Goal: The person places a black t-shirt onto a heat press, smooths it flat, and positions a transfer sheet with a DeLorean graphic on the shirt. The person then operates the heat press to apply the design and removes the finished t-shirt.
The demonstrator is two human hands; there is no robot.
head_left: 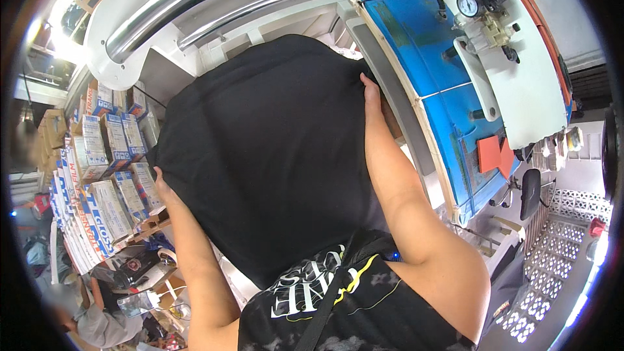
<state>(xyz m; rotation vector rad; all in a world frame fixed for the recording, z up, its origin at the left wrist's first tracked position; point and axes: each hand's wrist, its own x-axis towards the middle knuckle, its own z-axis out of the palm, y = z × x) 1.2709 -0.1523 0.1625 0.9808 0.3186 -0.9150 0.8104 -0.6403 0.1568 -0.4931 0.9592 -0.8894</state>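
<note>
Black cloth (279,136) is gripped by its side edges, left hand (164,190) held nearer the body, right hand (371,94) reached farther forward, both arms (403,182) spread apart.

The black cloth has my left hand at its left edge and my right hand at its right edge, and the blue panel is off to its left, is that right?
Not quite: the blue panel is off to the right of the black cloth, as the head view shows. Your left hand is at its left edge and your right hand at its right edge, as you said.
</note>
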